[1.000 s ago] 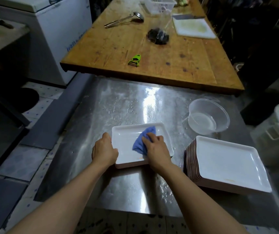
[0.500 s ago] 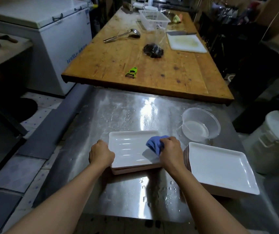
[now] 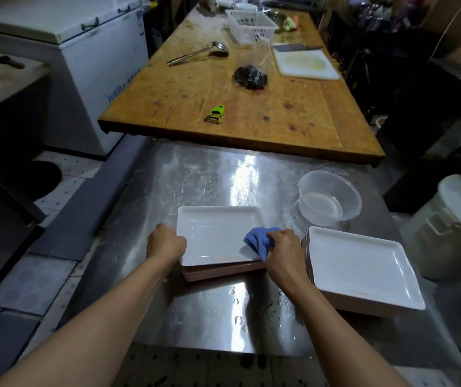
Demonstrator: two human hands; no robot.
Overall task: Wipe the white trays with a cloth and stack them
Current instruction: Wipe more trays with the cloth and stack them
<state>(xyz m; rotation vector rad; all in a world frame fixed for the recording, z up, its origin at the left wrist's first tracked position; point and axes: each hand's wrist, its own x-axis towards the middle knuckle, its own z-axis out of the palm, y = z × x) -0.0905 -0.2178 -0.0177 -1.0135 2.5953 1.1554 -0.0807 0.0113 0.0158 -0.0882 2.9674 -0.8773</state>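
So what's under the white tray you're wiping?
Under the white tray a few more stacked trays show pinkish edges at the front. How many cannot be counted, and their tops are covered.

A wet steel tabletop (image 3: 212, 185) fills the lower middle of the frame and reflects a bright light. Above it lies a long wooden table (image 3: 251, 107), reaching to the top of the frame. In the upper left stands a white chest freezer (image 3: 89, 68). The floor (image 3: 28, 283) at the left has pale tiles with small blue dots. The right side is dark.
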